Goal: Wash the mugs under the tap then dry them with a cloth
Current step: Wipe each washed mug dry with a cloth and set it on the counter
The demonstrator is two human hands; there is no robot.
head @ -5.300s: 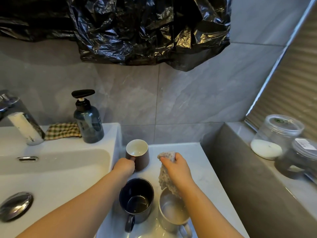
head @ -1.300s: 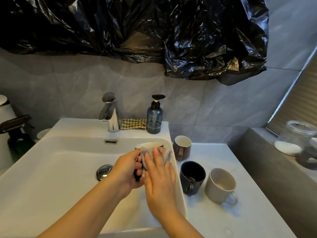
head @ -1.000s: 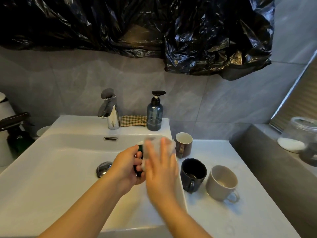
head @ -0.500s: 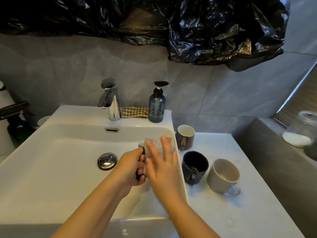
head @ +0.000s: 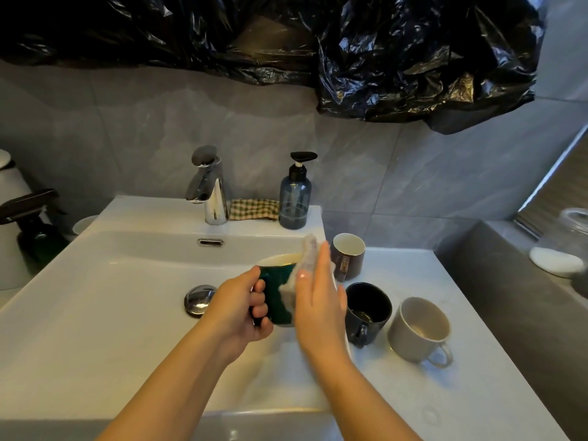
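Crumpled black plastic sheet (head: 413,58) hangs across the top of the grey tiled wall (head: 159,138). White sink (head: 79,313) below it, with a chrome drain plug (head: 199,297) and overflow slot (head: 210,242). Blue pump soap dispenser (head: 295,198) upright on the back rim, checked rag (head: 253,209) touching its left side. Dark green spray bottle (head: 35,230) far left. White countertop (head: 445,393) on the right. Grey ledge (head: 509,281) beyond it holds a clear jar (head: 569,230), blurred, something white in the bottom.
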